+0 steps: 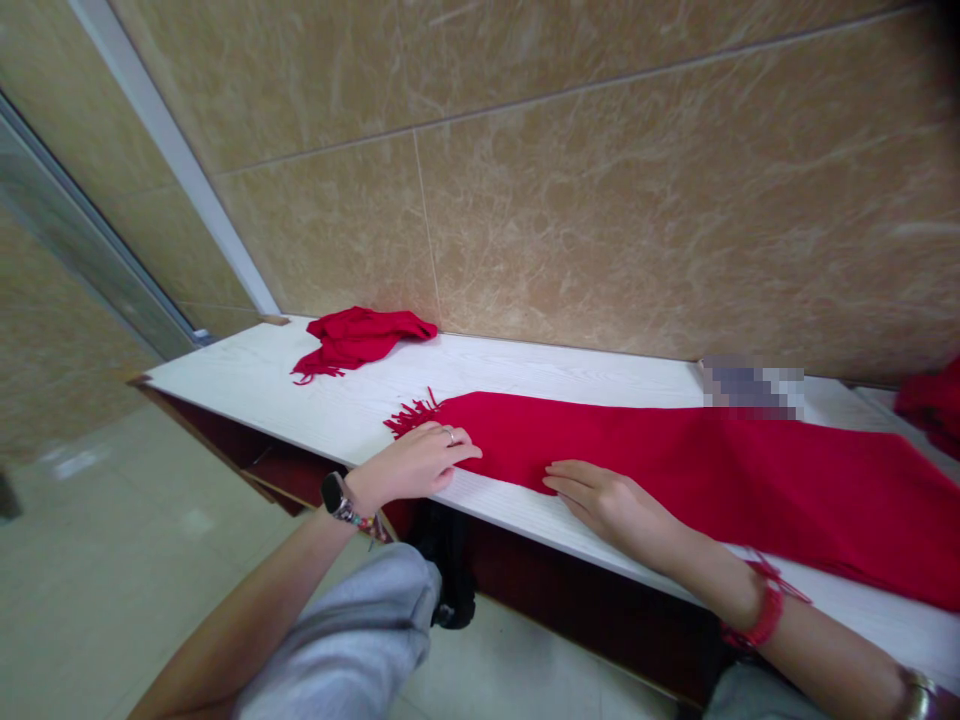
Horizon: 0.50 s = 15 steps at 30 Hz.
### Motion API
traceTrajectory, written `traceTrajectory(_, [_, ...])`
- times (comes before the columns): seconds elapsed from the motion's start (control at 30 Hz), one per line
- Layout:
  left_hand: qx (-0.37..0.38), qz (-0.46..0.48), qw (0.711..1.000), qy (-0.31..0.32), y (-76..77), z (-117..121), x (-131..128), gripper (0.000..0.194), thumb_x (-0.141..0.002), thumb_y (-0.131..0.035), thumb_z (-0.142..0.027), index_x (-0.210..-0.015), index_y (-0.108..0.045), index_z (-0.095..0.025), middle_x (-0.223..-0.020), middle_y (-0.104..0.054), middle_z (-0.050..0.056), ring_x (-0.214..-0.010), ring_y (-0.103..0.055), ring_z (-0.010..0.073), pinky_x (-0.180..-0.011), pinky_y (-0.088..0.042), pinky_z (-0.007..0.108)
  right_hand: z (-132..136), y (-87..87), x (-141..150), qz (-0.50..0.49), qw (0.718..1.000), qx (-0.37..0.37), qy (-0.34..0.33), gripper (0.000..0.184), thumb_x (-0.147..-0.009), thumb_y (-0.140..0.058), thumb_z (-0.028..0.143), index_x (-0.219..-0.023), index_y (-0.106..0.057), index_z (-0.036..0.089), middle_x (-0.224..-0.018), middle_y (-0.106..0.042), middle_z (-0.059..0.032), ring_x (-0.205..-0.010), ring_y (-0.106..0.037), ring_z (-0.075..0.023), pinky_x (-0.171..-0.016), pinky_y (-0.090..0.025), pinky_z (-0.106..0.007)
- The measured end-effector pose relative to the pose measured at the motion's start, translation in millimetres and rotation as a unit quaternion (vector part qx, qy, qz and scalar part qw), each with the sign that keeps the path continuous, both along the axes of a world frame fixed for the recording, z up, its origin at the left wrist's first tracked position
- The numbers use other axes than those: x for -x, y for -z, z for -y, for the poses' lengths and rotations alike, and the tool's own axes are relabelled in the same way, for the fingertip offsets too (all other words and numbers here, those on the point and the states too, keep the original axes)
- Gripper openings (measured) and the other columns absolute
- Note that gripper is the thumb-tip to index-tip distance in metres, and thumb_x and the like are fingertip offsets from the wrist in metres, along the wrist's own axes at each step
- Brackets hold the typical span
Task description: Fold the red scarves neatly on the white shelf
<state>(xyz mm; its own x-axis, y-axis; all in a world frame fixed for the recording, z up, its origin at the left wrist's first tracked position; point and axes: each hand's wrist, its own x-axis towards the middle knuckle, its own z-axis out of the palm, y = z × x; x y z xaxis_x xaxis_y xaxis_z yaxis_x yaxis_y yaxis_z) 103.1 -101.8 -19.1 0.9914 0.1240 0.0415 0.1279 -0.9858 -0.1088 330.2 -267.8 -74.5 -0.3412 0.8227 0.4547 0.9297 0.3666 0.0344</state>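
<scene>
1. Head view: red scarf (652, 445) lies near the table's (540, 372) front edge, fringe leftward.
2. Left hand (433, 462) half-curled at fringed end, grip unclear; right hand (600, 495) outstretched, gripping nothing visible.
3. Apparent step: smoothing; next move calls for light, even pressure.

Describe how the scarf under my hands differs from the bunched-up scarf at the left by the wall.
The long scarf is spread out fairly flat; the bunched scarf lies crumpled. The long scarf runs past the picture's right edge, while the bunched scarf makes a small heap. Your left hand and right hand touch the long scarf; neither touches the bunched scarf. Both are red, fringed and on the white counter.
</scene>
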Motion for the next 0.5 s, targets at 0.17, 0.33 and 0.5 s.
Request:
traceTrajectory(0.17, [0.09, -0.014, 0.995, 0.044, -1.6, 7.5, -5.0, 0.027, -0.083, -0.052, -0.018, -0.11, -0.059, -0.018, -0.116, -0.055, 0.005, -0.103, -0.052, 0.0159, -0.093, -0.037, 0.025, 0.0, -2.3, 1.4, -0.006, 1.0, 0.007, 0.002, 0.029, -0.084, -0.045, 0.012, -0.105, -0.064, 0.014, -0.107, -0.066, -0.0102, -0.098, -0.061, -0.0194, -0.087, -0.051, -0.03])
traceTrajectory(0.33, [0.087, -0.016, 0.995, 0.043, -1.8, 8.8, -4.8, 0.029, -0.086, -0.049, -0.016, -0.113, -0.057, -0.017, -0.105, -0.058, 0.006, -0.098, -0.053, 0.0158, -0.089, -0.039, 0.025, 0.2, -2.3, 1.1, -0.005, 1.0, 0.009, -0.001, 0.029, -0.085, -0.044, 0.012, -0.105, -0.064, 0.012, -0.107, -0.065, -0.0112, -0.098, -0.062, -0.0196, -0.087, -0.051, -0.031])
traceTrajectory(0.5, [-0.008, -0.002, 1.0, 0.025, 7.7, 8.8, -11.2, 0.023, -0.087, -0.047, -0.015, -0.106, -0.059, -0.017, -0.095, -0.059, 0.006, -0.092, -0.053, 0.0169, -0.085, -0.041, 0.029, 0.6, -3.3, 2.0, -0.008, 1.0, -0.002, 0.0, 0.028, -0.085, -0.044, 0.012, -0.104, -0.065, 0.014, -0.105, -0.066, -0.0108, -0.096, -0.062, -0.0194, -0.085, -0.052, -0.031])
